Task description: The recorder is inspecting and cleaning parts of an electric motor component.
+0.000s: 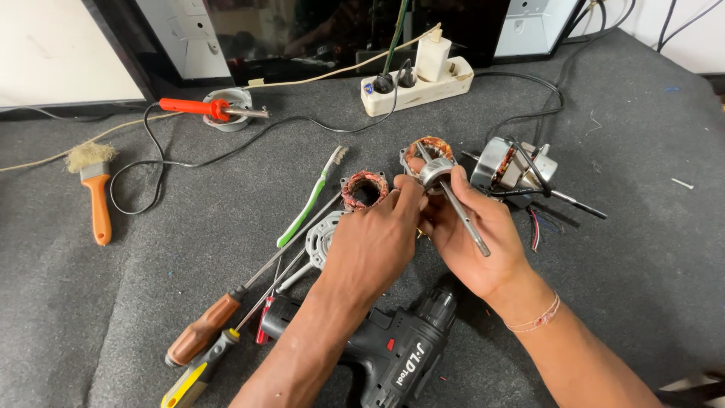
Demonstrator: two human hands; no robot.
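Both hands met over the middle of the grey felt bench (151,249). The right hand (476,234) was clenched around a small motor rotor (436,172), its steel shaft (464,219) slanting down across the palm toward the near side. The left hand (374,238) pinched at the same rotor from the left, fingertips touching it.

Just left of the hands lay a copper-wound stator (364,189); a second wound stator (429,147) sat just behind the rotor. To the right stood a fan motor (506,166). A green toothbrush (310,200) and two screwdrivers (219,321) lay left. A black cordless drill (400,355) lay near, under the forearms. Far off: soldering iron (204,108), power strip (419,87), orange brush (97,196).
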